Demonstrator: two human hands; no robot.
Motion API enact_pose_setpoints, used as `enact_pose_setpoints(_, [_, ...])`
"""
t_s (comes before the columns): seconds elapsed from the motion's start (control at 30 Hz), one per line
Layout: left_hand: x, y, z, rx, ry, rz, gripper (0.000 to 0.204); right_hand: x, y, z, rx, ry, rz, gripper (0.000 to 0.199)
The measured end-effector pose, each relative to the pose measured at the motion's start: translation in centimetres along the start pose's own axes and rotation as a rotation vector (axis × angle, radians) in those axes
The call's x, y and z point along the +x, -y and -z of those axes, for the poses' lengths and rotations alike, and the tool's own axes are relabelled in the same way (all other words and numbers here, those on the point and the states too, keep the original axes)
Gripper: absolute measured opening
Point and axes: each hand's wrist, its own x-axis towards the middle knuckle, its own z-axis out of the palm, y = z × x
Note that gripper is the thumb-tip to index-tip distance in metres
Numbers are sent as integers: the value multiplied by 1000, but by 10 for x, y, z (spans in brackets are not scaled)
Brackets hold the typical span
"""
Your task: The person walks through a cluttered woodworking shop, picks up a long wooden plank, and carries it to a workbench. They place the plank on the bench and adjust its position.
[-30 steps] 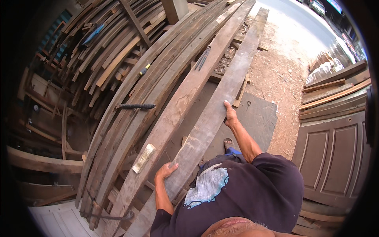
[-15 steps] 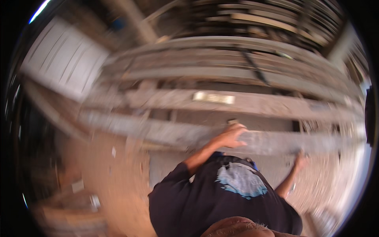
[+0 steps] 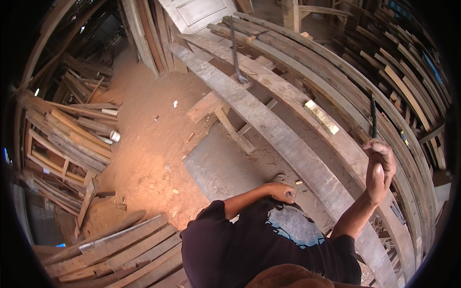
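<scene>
My right hand (image 3: 379,170) is raised over the planks at the right. Its fingers are closed around the lower end of a slim dark bar (image 3: 373,115), which points away from me. My left hand (image 3: 283,192) is curled in a loose fist by the front of my shirt, with nothing showing in it. Beyond it runs a long grey plank (image 3: 269,122). Parallel to that lies a brown plank (image 3: 283,98), with a short pale yellow block (image 3: 321,116) on top.
A long metal bar (image 3: 234,48) with a bent end lies across the far planks, near a wooden-handled tool (image 3: 254,36). A small yellow-and-black object (image 3: 403,137) rests on the right-hand boards. Stacked timber (image 3: 72,129) stands left of the sawdust-covered floor (image 3: 144,134); more boards lie lower left.
My view has turned, so the planks now run diagonally. My left hand has left the grey plank and curled near my shirt. My right hand has reached up and taken hold of the dark bar.
</scene>
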Motion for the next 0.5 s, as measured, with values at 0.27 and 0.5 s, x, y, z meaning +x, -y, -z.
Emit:
enact_pose_setpoints(0.27, [4,64,-31,-716,-380,204,41,40,139,-103,913,451,677,17])
enact_pose_setpoints(0.5, [37,80,-15,-745,-303,222,39,29,124,-86,569,806,559,19])
